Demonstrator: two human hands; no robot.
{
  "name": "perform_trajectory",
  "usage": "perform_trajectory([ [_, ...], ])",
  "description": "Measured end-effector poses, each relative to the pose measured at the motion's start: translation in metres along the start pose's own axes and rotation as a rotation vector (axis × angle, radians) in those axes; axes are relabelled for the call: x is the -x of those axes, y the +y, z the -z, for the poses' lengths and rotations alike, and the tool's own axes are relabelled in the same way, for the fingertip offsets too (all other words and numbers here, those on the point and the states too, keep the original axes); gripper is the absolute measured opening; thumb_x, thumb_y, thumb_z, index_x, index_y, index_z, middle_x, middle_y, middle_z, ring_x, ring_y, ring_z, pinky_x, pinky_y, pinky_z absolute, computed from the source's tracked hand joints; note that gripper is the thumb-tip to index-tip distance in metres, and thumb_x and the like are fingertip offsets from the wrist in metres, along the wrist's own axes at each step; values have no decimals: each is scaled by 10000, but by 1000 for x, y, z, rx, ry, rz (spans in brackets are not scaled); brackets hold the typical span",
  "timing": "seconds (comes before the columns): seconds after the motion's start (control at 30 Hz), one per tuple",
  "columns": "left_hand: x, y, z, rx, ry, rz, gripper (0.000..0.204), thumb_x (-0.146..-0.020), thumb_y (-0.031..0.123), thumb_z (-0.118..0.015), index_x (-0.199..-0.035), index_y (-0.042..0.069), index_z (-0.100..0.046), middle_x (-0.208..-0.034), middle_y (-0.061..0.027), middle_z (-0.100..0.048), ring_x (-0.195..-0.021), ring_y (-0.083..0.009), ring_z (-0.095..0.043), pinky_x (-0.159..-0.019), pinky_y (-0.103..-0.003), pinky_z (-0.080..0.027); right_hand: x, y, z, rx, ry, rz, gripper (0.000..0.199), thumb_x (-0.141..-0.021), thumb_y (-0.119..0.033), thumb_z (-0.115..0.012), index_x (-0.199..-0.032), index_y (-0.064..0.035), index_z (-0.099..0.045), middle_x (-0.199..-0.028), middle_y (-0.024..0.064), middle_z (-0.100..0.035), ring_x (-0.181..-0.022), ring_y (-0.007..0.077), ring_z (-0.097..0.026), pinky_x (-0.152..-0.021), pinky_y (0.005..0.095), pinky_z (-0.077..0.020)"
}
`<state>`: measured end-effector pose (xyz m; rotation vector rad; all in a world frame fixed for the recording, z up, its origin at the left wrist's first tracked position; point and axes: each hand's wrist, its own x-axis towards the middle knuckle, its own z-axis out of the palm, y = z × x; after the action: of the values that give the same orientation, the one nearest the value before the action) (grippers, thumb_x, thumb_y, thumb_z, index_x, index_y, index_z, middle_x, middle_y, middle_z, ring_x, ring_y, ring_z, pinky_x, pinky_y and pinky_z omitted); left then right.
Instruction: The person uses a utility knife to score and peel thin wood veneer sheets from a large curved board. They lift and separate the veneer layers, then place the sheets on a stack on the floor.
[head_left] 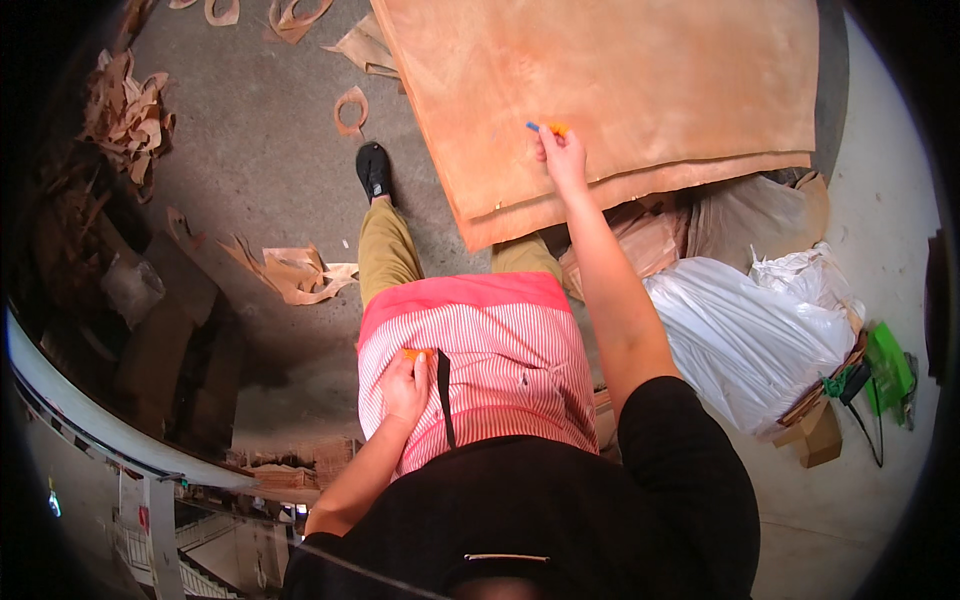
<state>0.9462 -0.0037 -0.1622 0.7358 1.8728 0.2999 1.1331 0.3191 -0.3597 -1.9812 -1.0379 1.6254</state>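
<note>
A large stack of thin, tan wood veneer sheets (pixel 640 80) lies ahead of me, its near edges uneven. My right hand (pixel 566 160) is closed over these sheets, on a small orange-and-blue tool (pixel 556 128); its blue end points left, and its exact kind is unclear. At my lap my left hand (pixel 405 388) is closed on a small orange object (pixel 418 353), mostly covered by the fingers. That hand rests against a pink-and-white striped apron (pixel 490 340), beside a hanging black strap (pixel 446 400).
Wrapped bundles in white plastic (pixel 750 340) lie right of my right arm, near a green plastic item (pixel 886 362) and a cardboard box (pixel 812 436). Torn veneer scraps (pixel 295 272) and a ring-shaped offcut (pixel 351 110) litter the floor; a scrap heap (pixel 125 115) lies far left.
</note>
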Motion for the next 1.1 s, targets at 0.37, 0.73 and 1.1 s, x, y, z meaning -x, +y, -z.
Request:
perform_trajectory([
  [0.37,-3,0,62,170,80,-103,273,-894,233,-451,-832,40,-634,-773,-126,-591,-722,-304,-582,-645,-356,-451,121,-100,-29,-76,-184,-135,218,-900,-245,-506,-880,-38,-574,-695,0,-540,-559,54,-481,-521,199,-429],
  [0.73,10,-40,81,889,153,111,410,-941,359,-359,-999,16,-578,-758,-34,-593,-587,-79,-522,-548,-198,-443,243,-135,-112,96,-653,154,173,-846,-102,-571,-1008,-41,-561,-802,-13,-580,-657,35,-497,-562,184,-431],
  [1.1,114,0,78,1833,255,8,405,-916,401,-408,-1009,30,-541,-876,-86,-592,-753,-176,-595,-701,-311,-510,440,-154,-121,888,-1165,1218,221,-735,-228,-649,-918,-109,-612,-789,74,-587,-675,239,-599,-584,327,-481],
])
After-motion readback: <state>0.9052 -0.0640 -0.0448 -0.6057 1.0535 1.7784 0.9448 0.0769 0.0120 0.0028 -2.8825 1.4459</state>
